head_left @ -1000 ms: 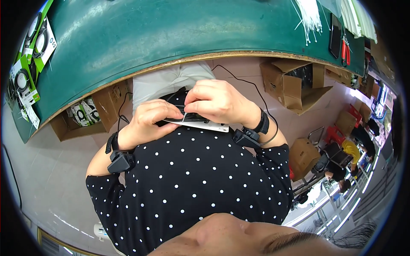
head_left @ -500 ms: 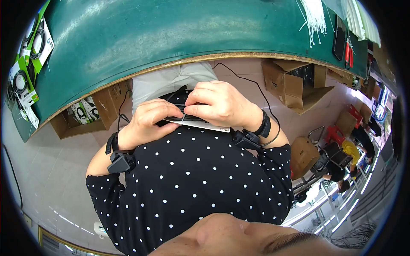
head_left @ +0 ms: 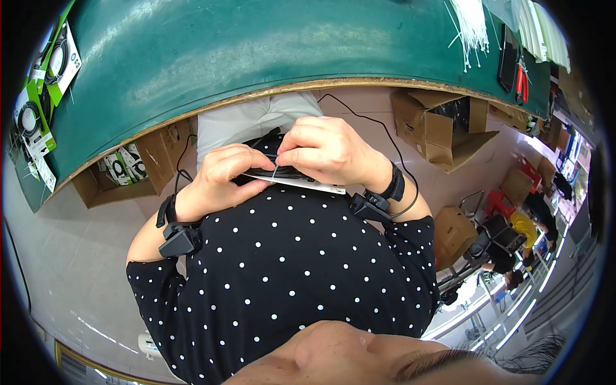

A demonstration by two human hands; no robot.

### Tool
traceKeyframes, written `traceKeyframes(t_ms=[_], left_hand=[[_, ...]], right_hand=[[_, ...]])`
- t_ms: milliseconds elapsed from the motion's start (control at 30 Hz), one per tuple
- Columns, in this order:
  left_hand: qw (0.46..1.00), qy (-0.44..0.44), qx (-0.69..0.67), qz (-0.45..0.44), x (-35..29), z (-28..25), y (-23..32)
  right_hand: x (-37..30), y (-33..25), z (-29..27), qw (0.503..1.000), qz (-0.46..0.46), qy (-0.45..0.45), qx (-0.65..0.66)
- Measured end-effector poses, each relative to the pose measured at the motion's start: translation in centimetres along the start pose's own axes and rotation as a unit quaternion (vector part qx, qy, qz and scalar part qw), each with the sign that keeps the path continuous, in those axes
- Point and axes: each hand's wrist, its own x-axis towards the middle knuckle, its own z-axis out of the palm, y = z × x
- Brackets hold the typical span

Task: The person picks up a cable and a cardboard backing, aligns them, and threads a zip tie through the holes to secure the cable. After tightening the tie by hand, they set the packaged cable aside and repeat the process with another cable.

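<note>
Close to my body, over my lap, I hold a white card [head_left: 308,185] with a coiled black cable [head_left: 290,172] lying against it. A thin white cable tie [head_left: 274,171] shows between my fingertips at the card's edge. My left hand [head_left: 224,174] is closed, its thumb along the card's near side and its fingers at the coil. With thumb and forefinger pinched, my right hand [head_left: 328,151] grips the cable tie over the coil. The fingers partly hide the coil and the far side of the card.
Ahead runs a green-topped table [head_left: 256,51]. On it are carded cables [head_left: 58,61] at left, and white cable ties [head_left: 471,32], a black flat device [head_left: 508,58] and red-handled cutters [head_left: 521,83] at right. Cardboard boxes [head_left: 151,170] stand below; people [head_left: 526,228] are far right.
My right hand has shifted slightly up and away from my body. The left fingertips have drawn back a little, and more of the cable tie shows.
</note>
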Motion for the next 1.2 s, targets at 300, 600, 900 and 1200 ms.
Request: traceKeyframes(t_ms=[300,600,900,1200], left_hand=[[1.000,0.002,-0.004,-0.002,-0.11,0.11,-0.10],[1.000,0.000,0.001,-0.002,-0.46,0.11,-0.12],[1.000,-0.002,-0.009,0.000,-0.64,0.09,-0.24],[1.000,-0.002,-0.011,0.025,-0.52,0.13,-0.11]], right_hand=[[-0.11,0.43,0.36,1.000,-0.002,0.013,0.013],[-0.29,0.21,0.54,1.000,0.003,-0.001,0.022],[-0.13,-0.17,0.42,1.000,-0.007,-0.005,0.016],[-0.21,-0.31,0.47,0.999,-0.007,-0.009,0.030]])
